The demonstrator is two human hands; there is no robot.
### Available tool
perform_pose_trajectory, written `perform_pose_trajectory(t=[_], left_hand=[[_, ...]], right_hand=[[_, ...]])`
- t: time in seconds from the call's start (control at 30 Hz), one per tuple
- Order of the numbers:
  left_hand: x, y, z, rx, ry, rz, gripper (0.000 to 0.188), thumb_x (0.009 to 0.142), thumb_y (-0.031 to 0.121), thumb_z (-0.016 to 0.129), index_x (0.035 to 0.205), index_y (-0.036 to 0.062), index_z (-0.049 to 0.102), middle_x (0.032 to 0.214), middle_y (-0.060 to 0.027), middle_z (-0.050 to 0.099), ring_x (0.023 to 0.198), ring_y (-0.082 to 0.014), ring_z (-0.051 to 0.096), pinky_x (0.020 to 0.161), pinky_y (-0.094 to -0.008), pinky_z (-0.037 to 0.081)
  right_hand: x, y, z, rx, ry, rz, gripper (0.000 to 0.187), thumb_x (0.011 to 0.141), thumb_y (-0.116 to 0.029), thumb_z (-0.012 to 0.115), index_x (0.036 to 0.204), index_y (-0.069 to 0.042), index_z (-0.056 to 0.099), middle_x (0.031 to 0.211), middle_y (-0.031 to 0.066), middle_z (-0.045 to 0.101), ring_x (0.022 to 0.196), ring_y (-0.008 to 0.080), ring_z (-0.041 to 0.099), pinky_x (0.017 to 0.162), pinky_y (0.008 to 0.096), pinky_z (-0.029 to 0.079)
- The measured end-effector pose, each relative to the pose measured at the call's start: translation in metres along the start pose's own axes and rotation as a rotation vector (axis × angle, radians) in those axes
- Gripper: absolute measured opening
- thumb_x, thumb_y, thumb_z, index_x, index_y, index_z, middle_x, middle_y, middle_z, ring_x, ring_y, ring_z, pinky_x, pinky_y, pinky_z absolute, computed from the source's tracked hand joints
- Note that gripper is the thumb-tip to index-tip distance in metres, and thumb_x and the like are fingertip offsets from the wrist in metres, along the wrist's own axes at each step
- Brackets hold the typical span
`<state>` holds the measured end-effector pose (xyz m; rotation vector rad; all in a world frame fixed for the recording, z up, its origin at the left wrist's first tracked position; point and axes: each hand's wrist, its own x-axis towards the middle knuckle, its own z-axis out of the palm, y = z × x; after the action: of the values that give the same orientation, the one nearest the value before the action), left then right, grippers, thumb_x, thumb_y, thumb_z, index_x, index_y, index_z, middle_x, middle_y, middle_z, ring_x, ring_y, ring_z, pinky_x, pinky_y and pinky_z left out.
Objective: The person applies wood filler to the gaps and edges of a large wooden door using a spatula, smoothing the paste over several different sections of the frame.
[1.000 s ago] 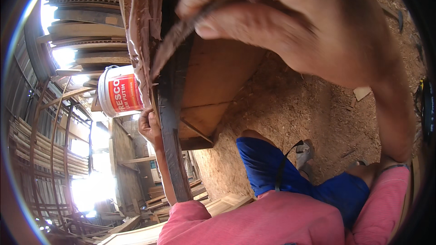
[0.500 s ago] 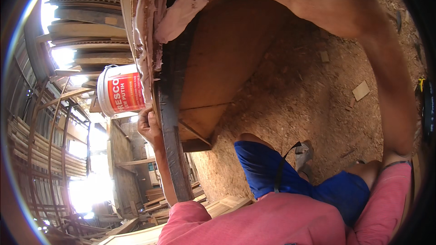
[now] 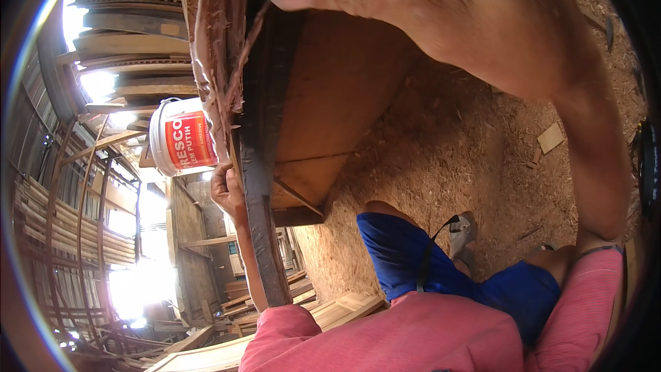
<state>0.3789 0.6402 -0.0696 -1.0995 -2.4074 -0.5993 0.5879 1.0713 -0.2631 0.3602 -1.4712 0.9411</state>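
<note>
My right hand (image 3: pixel 441 7) fills the top of the view, with the thumb and fingers pinched on a thin flat stick (image 3: pixel 251 48). The stick lies against the upper edge of a curved wooden piece (image 3: pixel 258 186), where a pale, fibrous paste (image 3: pixel 210 48) is smeared. My left hand (image 3: pixel 227 193) grips the same dark edge lower down, from the far side. A brown board panel (image 3: pixel 330 96) is joined to that edge. A white bucket with a red label (image 3: pixel 180 136) stands just behind the piece.
Sawdust and small wood offcuts (image 3: pixel 551 136) cover the floor (image 3: pixel 468 151). My leg in blue shorts (image 3: pixel 406 255) and a sandalled foot (image 3: pixel 463 233) are below. Stacked curved timber and planks (image 3: pixel 62 241) line the left side.
My right hand drew up along the pasted edge and out of the top, then came back down closer, the stick again on the edge. My left hand has kept its grip.
</note>
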Motion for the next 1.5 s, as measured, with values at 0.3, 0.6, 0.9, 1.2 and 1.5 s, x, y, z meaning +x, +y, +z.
perform_pose_trajectory(t=[0.3, 0.6, 0.9, 1.2, 1.5], left_hand=[[-0.005, -0.015, -0.008, -0.020, -0.003, -0.033, 0.024, 0.097, 0.016, 0.057, 0.107, -0.0037, 0.066, 0.104, -0.0107, 0.068, 0.097, -0.0167, 0.062, 0.092, -0.0326, 0.047], [-0.008, -0.043, -0.023, -0.078, 0.018, -0.113, 0.024, 0.097, 0.016, 0.057, 0.107, -0.0038, 0.066, 0.103, -0.0109, 0.068, 0.098, -0.0168, 0.062, 0.092, -0.0326, 0.047], [-0.011, 0.000, 0.003, 0.008, 0.048, -0.025, 0.026, 0.096, 0.019, 0.057, 0.105, -0.0039, 0.066, 0.101, -0.0109, 0.067, 0.096, -0.0173, 0.062, 0.091, -0.0324, 0.047], [-0.013, -0.024, -0.015, -0.064, 0.016, -0.089, 0.027, 0.097, 0.020, 0.058, 0.105, -0.0042, 0.066, 0.100, -0.0115, 0.068, 0.094, -0.0174, 0.063, 0.088, -0.0323, 0.049], [-0.007, -0.043, -0.026, -0.159, -0.013, -0.105, 0.026, 0.097, 0.019, 0.057, 0.106, -0.0045, 0.065, 0.101, -0.0121, 0.069, 0.094, -0.0175, 0.063, 0.089, -0.0330, 0.050]], right_hand=[[-0.001, -0.012, 0.023, 0.039, -0.018, 0.031, 0.016, 0.077, 0.006, 0.071, 0.092, 0.000, 0.068, 0.083, 0.0125, 0.069, 0.077, 0.0205, 0.070, 0.069, 0.0314, 0.054], [-0.006, -0.014, 0.021, 0.080, 0.000, 0.082, 0.014, 0.078, 0.005, 0.071, 0.090, 0.001, 0.068, 0.081, 0.0128, 0.069, 0.076, 0.0204, 0.070, 0.068, 0.0313, 0.054], [-0.011, -0.018, 0.012, 0.103, 0.035, 0.153, 0.011, 0.078, 0.005, 0.071, 0.088, 0.002, 0.068, 0.079, 0.0131, 0.069, 0.076, 0.0202, 0.070, 0.067, 0.0313, 0.053], [0.009, -0.011, 0.025, 0.223, 0.039, 0.186, 0.009, 0.078, 0.005, 0.071, 0.087, 0.003, 0.069, 0.077, 0.0133, 0.069, 0.075, 0.0201, 0.070, 0.066, 0.0312, 0.052], [0.007, -0.007, 0.032, 0.356, -0.002, 0.201, 0.004, 0.079, 0.005, 0.069, 0.083, 0.003, 0.069, 0.076, 0.0138, 0.070, 0.073, 0.0187, 0.069, 0.067, 0.0316, 0.052]])
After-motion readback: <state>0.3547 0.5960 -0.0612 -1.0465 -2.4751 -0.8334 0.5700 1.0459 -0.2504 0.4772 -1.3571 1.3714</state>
